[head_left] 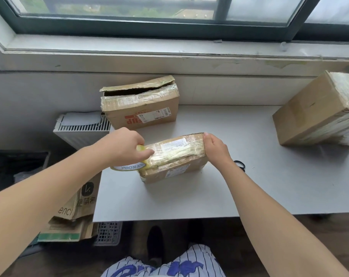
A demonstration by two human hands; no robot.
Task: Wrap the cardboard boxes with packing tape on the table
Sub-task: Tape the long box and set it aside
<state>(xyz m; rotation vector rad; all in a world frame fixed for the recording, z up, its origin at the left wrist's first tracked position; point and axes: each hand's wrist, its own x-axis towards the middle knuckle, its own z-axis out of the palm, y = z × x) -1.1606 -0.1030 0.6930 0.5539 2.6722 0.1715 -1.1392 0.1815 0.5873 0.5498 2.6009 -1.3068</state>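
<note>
Lying near the left front of the white table point(249, 186), the small cardboard box point(175, 154) is held at both ends. Its top is already covered with glossy clear tape bands, run lengthwise over a white label. A second label is seen on the near side face.

Left hand point(122, 143): fingers are curled round the tape roll point(129, 167), which is pressed against the box's left end. The core print "MADE IN CHINA" can be read along the roll's lower rim. The roll is kept close to the table's left edge.

Right hand point(215, 148): clamped on the box's right end. One fingertip is laid on the far top corner. The other fingers are wrapped down the end face and mostly hidden, so their spread cannot be told.

Other boxes:
- An open box point(139, 108) with red print is set against the wall at back left, top flap lifted, with old tape crinkled along its rim.
- A larger taped box point(313, 112) is placed at far right, well apart from the small one.

Black loops, probably scissors point(240, 165), are seen on the table just beside the right wrist, largely blocked by the arm.

Off the table:
- A white radiator point(81, 130) is mounted under the sill at left.
- Brown paper bags point(75, 206) are stacked on the floor beside the table's left edge.
- A white crate point(107, 232) is seen under the front corner.
- A striped garment point(163, 262) is caught at the bottom edge.
</note>
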